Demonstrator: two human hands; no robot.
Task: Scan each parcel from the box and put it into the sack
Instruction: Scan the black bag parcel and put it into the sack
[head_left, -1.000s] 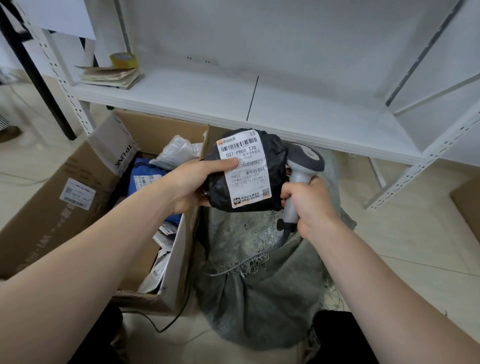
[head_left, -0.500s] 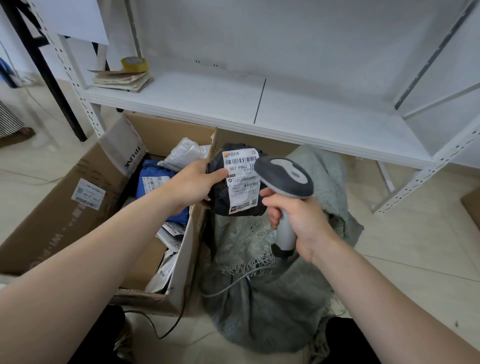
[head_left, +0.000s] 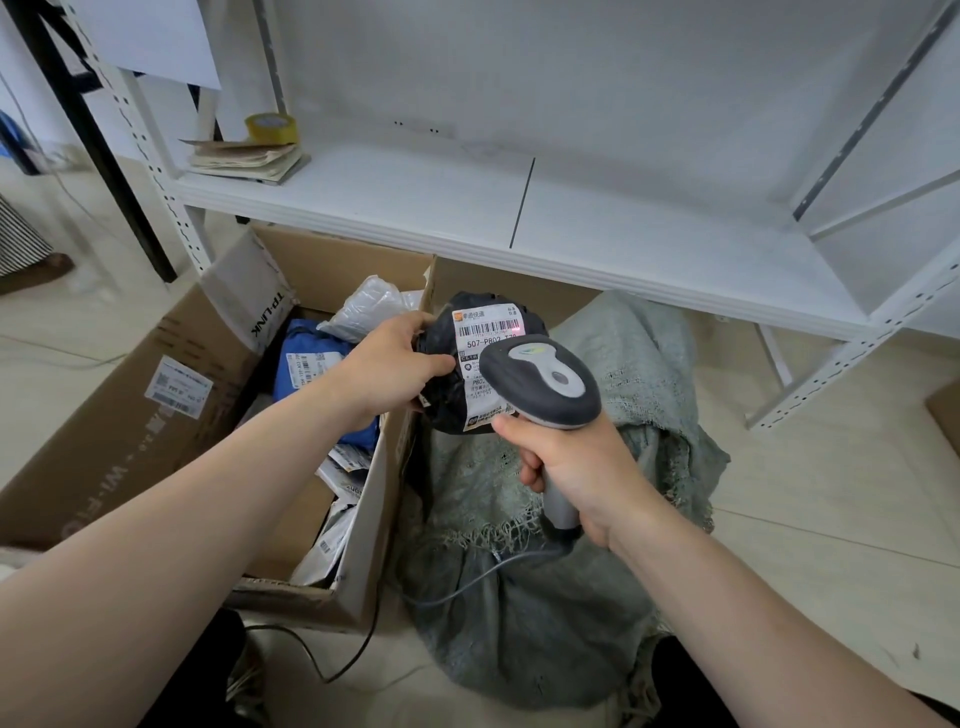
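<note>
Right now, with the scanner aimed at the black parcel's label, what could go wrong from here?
The red scan spot sits near the right end of the barcode, and the label curves over the rounded black parcel, so the read may fail.
The left hand grips the parcel by its left side only, beside the cardboard box wall; it could slip back into the box.
The cable from the scanner lies across the sack; a dropped parcel might snag it.

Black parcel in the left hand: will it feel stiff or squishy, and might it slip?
Probably squishy: the black parcel looks wrinkled and rounded. Likely light: the left hand alone holds it up. Its plastic wrap may slip.
</note>
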